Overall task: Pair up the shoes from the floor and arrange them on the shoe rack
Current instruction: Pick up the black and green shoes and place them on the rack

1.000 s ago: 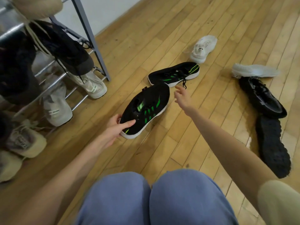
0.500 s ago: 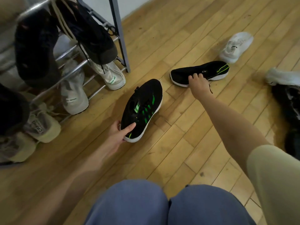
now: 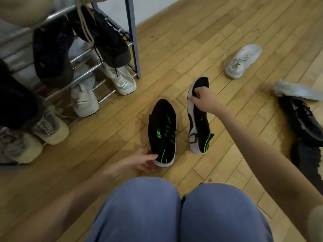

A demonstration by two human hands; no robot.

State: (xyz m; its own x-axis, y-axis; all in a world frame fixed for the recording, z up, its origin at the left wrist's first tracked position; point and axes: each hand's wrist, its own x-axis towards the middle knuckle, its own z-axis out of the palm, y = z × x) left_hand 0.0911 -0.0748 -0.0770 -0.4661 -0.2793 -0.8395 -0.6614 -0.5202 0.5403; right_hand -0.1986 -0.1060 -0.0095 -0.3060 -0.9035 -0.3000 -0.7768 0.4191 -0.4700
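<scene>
One black-green shoe (image 3: 162, 131) is pinched by the left hand (image 3: 139, 160), its mate (image 3: 199, 119) apparently clasped by the right hand (image 3: 202, 100); either could be dropped if lifted by so slight a hold.

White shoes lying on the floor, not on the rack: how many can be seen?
2. One white sneaker lies upper right; another white shoe lies tipped at the right edge, beside black shoes. Others may be out of view.

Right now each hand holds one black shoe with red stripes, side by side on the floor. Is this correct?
Not quite: the head view shows green stripes, not red. The left hand holds one black shoe, the right hand the other black shoe, side by side.
</scene>
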